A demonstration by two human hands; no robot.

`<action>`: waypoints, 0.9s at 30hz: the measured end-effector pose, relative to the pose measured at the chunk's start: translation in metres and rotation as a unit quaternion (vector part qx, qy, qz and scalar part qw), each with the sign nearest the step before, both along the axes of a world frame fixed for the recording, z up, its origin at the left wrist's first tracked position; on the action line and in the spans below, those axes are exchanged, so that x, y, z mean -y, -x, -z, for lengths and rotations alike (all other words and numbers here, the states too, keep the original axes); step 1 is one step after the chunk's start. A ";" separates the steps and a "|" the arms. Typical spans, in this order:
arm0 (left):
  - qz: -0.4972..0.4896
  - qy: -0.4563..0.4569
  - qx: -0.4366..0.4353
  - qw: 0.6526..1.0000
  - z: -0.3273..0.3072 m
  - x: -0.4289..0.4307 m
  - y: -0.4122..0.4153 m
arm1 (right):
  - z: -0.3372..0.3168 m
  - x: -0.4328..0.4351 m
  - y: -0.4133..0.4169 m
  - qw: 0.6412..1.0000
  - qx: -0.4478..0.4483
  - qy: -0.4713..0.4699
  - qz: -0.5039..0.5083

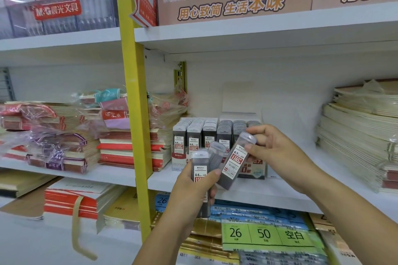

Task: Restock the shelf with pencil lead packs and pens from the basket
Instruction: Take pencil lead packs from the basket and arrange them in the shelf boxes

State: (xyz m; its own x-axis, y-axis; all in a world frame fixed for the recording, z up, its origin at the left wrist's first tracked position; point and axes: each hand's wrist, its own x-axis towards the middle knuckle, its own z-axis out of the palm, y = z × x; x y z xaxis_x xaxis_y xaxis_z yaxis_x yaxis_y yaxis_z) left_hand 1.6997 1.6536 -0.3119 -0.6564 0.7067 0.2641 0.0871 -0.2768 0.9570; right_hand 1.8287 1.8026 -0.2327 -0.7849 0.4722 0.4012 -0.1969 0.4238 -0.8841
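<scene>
Currently: left hand [191,191] curled round two upright lead packs [200,170], the front one labelled 0.5 HB, held before the shelf [258,197] edge. Right hand [277,150] pinches a tilted 0.7 HB pack [235,162] near its cap, just beside the left-hand packs. Behind, stocked pack rows [206,129] stand on the shelf between notebook stacks [127,148].

Before you, a white shelf [280,197] carries rows of upright lead packs [195,133] in display boxes [257,171] at its middle. Red-edged notebooks [129,150] are stacked just left; cream stacks [353,135] lie well apart, right.
</scene>
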 end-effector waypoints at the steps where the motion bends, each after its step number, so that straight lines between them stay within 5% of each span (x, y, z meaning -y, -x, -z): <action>1: 0.000 0.001 0.000 1.000 0.000 -0.001 -0.001 | -0.002 0.000 -0.001 1.000 -0.009 -0.010 0.014; 7: -0.007 -0.033 0.012 0.999 -0.007 -0.006 -0.003 | -0.029 -0.023 -0.019 0.943 -0.234 -0.163 0.173; 13: -0.020 -0.012 0.003 1.000 -0.005 -0.010 0.001 | -0.012 -0.045 -0.005 0.897 -0.063 -0.348 0.263; 17: -0.021 -0.007 0.001 1.000 -0.004 -0.013 0.004 | -0.003 -0.055 0.005 0.902 0.005 -0.348 0.257; 23: 0.008 -0.016 0.014 1.000 -0.002 -0.014 0.004 | 0.004 -0.062 0.014 0.796 0.010 -0.501 0.341; 27: 0.017 -0.021 0.014 1.000 -0.005 -0.011 0.002 | 0.005 -0.060 0.013 0.773 0.055 -0.511 0.372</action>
